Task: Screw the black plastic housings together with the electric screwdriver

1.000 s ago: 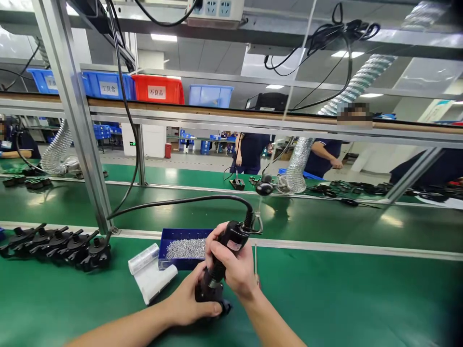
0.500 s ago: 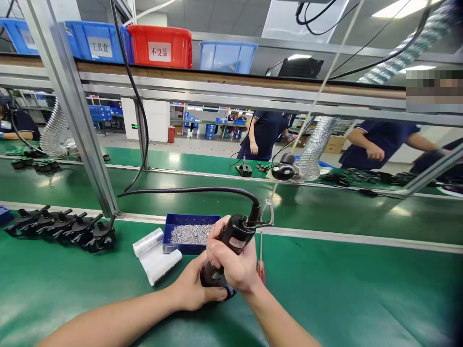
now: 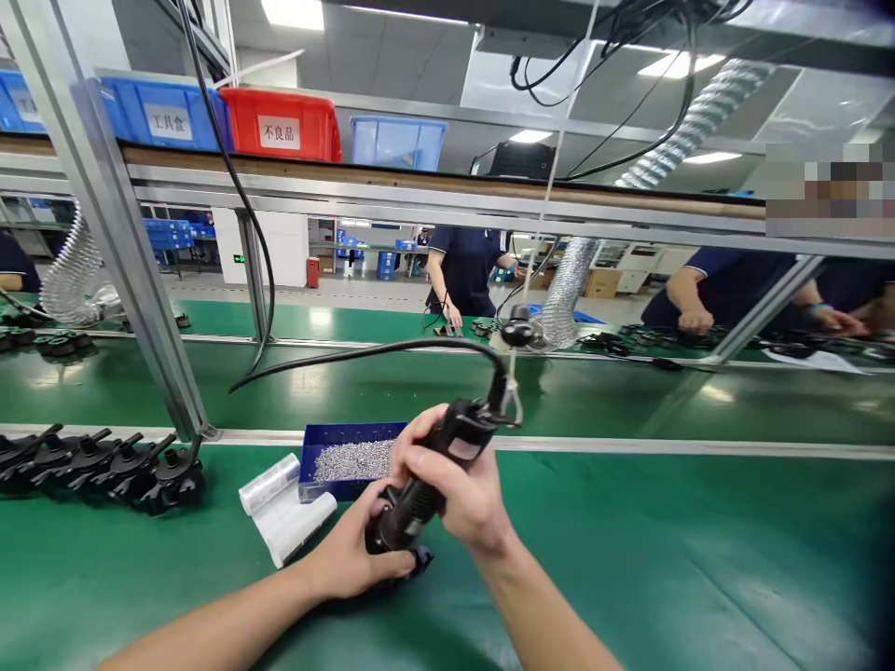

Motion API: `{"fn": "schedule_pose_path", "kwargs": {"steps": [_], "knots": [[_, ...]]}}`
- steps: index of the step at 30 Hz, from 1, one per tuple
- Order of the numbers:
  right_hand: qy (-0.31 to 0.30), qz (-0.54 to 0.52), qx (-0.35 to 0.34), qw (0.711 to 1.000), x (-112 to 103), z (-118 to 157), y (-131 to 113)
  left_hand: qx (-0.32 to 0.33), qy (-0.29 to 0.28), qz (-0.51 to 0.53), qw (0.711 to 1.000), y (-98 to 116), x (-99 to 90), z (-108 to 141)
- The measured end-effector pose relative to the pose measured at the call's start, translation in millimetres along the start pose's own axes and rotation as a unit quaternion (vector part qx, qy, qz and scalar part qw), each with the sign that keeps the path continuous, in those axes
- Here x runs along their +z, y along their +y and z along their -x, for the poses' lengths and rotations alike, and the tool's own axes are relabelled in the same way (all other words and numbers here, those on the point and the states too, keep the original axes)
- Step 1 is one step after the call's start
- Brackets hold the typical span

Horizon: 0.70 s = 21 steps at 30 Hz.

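A black corded electric screwdriver [image 3: 426,475] slants down and left, with my right hand [image 3: 458,480] wrapped round its body. Its lower end meets a black part [image 3: 418,563] near the green mat, and the contact point is hidden. My left hand [image 3: 356,550] grips this part, thumb in front and fingers behind. Just behind the hands is a blue tray [image 3: 305,485] of small silver screws [image 3: 355,460]. To its left lies a partly unrolled white roll [image 3: 286,513].
Several black assemblies [image 3: 90,466] stand in a row at the left. A metal post [image 3: 132,233] rises behind them. The screwdriver's cable [image 3: 364,350] arches over the bench, and a cord [image 3: 549,186] hangs above. Co-workers' arms [image 3: 442,280] show across the bench.
The view has shifted, so the bench items sit further left. The screwdriver leans more, with both hands still on the tool and part. The red-handled screwdriver by my right wrist no longer shows.
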State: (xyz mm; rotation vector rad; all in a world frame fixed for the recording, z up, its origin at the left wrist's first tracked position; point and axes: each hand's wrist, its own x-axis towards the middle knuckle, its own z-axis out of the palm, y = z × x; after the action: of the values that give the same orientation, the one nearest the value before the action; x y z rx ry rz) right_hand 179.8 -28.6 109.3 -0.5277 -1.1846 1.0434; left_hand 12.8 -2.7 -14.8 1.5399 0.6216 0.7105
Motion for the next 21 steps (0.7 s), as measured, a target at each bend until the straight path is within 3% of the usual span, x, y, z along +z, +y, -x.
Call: {"fn": "schedule_pose_path", "kwargs": {"steps": [3, 7, 11, 21], "knots": [[0.043, 0.025, -0.036, 0.998, -18.3, -3.9, -11.7, -0.019, -0.007, -0.008, 1.000, 0.3, -6.3, 1.9], [0.050, 0.034, -0.052, 0.997, -31.1, -9.2, -2.5, -0.037, -0.006, -0.012, 0.999, -4.1, -8.9, 1.3], [0.037, 0.023, -0.034, 0.998, -30.7, -11.8, 9.9, -0.044, -0.009, -0.010, 0.999, -5.9, -9.4, -0.1], [0.045, 0.061, 0.006, 0.997, -22.3, -13.6, 7.4, -0.062, -0.005, 0.012, 0.998, -1.3, -7.6, 1.0]]}}
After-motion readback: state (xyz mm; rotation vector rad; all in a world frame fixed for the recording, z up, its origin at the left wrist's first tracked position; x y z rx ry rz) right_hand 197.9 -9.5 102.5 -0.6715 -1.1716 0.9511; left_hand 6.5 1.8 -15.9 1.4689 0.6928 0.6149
